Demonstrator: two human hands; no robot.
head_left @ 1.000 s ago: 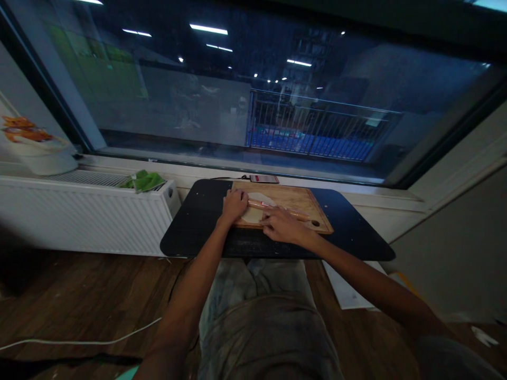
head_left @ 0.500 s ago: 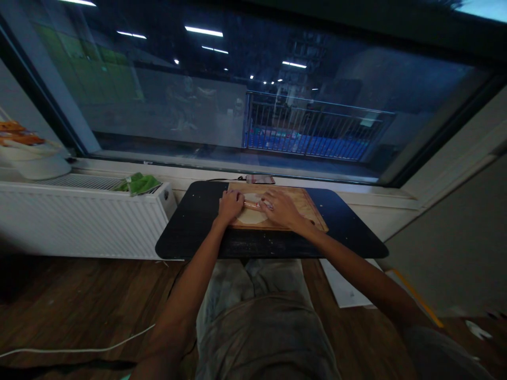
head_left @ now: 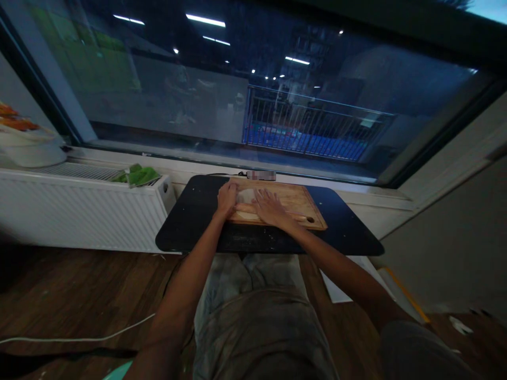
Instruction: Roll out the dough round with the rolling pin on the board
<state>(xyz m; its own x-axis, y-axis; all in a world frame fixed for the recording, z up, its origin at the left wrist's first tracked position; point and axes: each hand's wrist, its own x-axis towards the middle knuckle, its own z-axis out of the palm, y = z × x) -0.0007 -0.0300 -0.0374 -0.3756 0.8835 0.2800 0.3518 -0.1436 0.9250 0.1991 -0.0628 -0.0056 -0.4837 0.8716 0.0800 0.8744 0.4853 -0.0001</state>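
Note:
A sheet of pale, flattened dough (head_left: 247,196) lies on the left part of a wooden cutting board (head_left: 292,191). Across it runs a slim wooden rolling pin (head_left: 246,208), its right part showing beyond my right hand. My right hand (head_left: 271,206) lies flat over the pin, fingers spread forward over the dough. At the board's left side, my left hand (head_left: 227,197) rests at the pin's left end with its fingers reaching forward; this hand hides that end and the dough's left edge.
The board stands on a black table (head_left: 192,221) below a large window. Left of it, a radiator (head_left: 87,211) carries a green cloth (head_left: 140,174) and a white bucket (head_left: 31,146) with orange stuff on top. A small blurred object (head_left: 261,175) lies behind the board. A white cable (head_left: 79,338) crosses the floor.
The rolling pin has moved nearer to me over the dough. My right hand has flattened and spread its fingers; my left hand's fingers reach further forward. The view has shifted slightly.

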